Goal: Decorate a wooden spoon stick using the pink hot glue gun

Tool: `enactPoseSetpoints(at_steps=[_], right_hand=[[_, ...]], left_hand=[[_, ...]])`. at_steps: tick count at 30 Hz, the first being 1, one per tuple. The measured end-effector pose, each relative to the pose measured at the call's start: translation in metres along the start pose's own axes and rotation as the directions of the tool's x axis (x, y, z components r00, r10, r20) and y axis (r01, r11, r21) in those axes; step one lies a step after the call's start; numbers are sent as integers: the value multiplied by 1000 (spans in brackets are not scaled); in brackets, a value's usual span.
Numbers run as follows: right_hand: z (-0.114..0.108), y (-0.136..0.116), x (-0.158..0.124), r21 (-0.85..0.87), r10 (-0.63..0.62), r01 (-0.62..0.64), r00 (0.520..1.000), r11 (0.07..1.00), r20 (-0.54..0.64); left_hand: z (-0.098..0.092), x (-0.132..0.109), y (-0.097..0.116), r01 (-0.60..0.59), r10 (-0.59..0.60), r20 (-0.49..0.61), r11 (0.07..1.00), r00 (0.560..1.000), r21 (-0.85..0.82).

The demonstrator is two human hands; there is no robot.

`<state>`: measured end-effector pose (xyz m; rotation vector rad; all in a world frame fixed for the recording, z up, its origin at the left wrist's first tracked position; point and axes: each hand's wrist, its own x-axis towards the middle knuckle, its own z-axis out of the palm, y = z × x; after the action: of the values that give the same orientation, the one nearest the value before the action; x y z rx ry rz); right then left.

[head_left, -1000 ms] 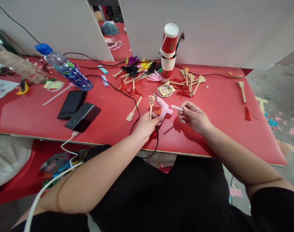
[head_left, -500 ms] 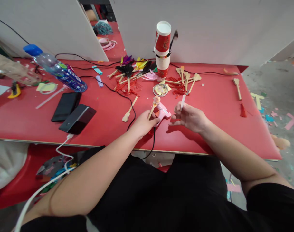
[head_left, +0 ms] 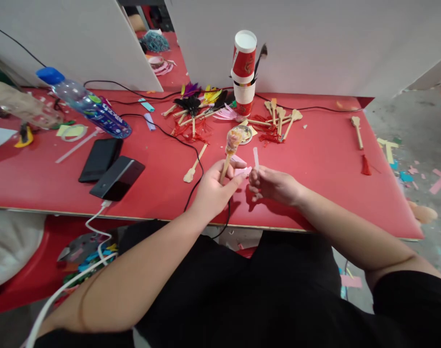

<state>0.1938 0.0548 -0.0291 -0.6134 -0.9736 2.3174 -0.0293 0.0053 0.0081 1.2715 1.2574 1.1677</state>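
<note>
Red tabletop (head_left: 332,159) carries everything here. At its far left, around ten o'clock from the hands, a plastic water bottle (head_left: 84,102) lies on its side. Nearer, two dark phones (head_left: 111,169) rest side by side, the closer one with a white cable (head_left: 93,222) plugged in. The left hand (head_left: 215,186) is closed around a wooden stick (head_left: 229,150) with a decorated tip, held tilted with the tip pointing to twelve o'clock. A pink glue gun (head_left: 242,166) shows partly behind the fingers. Just beside it, the right hand (head_left: 274,185) pinches a pale glue stick (head_left: 256,158) upright. At twelve o'clock stand stacked paper cups (head_left: 244,72), with feathers (head_left: 202,99) and wooden sticks (head_left: 281,116) scattered about them.
</note>
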Motion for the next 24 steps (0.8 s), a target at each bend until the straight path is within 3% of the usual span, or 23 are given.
enactPoseSetpoints(at_steps=[6,9,12,15,18,21,24], right_hand=[[-2,19,3,-98,30,-17,991,995,127],[-6,17,3,-293,-64,90,993,952,96],[-5,7,2,-416,-236,218,972,883,9],[-3,-1,1,-386,-416,358,906,850,-75],[1,-3,-1,-369,-479,414,872,832,-103],[3,-3,-2,-345,-469,406,875,846,-119],[1,-5,-4,-253,-403,367,909,895,-107]], left_hand=[[21,-7,-10,96,-89,38,964,995,-250],[20,-5,-15,120,-110,51,949,993,-291],[14,-3,-12,94,-94,11,963,996,-254],[8,-5,-6,91,-93,-12,988,996,-124],[6,-9,-6,87,-87,5,993,996,-77],[7,-11,-6,99,-94,46,988,994,-118],[5,-11,-1,116,-112,71,992,991,-56]])
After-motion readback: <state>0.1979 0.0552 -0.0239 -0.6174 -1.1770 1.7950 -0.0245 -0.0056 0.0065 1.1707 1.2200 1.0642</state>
